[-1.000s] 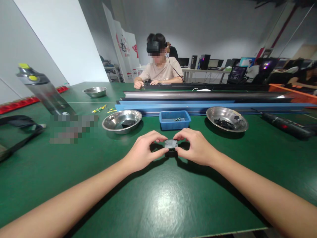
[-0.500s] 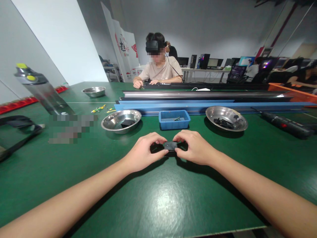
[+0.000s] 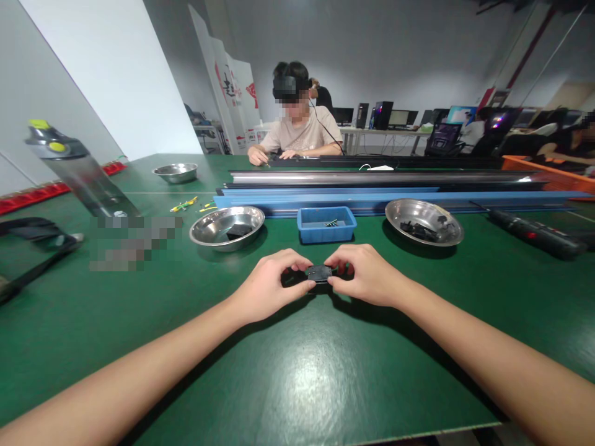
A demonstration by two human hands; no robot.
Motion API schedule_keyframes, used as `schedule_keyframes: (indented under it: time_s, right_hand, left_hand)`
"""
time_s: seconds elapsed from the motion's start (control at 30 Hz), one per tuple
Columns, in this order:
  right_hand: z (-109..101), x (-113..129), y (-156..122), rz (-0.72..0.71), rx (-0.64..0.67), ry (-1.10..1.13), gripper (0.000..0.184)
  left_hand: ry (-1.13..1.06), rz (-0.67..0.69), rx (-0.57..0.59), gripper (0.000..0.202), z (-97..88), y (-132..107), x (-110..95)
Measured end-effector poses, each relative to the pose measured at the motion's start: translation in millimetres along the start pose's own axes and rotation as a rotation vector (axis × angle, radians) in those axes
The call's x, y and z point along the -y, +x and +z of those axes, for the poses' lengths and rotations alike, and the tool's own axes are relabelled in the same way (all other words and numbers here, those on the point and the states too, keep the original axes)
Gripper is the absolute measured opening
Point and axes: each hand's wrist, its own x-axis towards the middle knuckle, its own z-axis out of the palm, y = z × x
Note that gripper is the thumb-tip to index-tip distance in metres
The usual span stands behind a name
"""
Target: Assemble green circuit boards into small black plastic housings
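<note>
Two-handed grip (image 3: 367,275) on box (image 3: 320,274), parts (image 3: 331,223) in tray (image 3: 326,235)

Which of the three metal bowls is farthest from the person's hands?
The far-left bowl, beyond the yellow-green pieces; the near-left bowl and right bowl flank the blue tray, closer to the left hand and right hand.

In from the table's (image 3: 297,365) front edge, our left hand (image 3: 272,286) and right hand (image 3: 367,272) flank a case (image 3: 320,274). Behind it we see a bin (image 3: 326,233) between left bowl (image 3: 211,227) and right bowl (image 3: 409,212), water bottle (image 3: 81,176) toward the left edge, electric screwdriver (image 3: 532,233) toward the right.
</note>
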Motion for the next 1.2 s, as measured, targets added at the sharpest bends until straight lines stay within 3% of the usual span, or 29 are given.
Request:
schedule_keyframes:
  time_s: [1.03, 1.2]
  right_hand:
    - [-3.5, -4.6, 1.0, 0.079, 0.084, 0.142, 0.015]
    - [-2.6, -3.4, 0.4, 0.059, 0.07, 0.103, 0.015]
  left_hand:
    - [-0.028, -0.025, 0.02, 0.018, 0.2, 0.2, -0.4]
    - [-0.043, -0.023, -0.032, 0.021, -0.3, 0.0, 1.8]
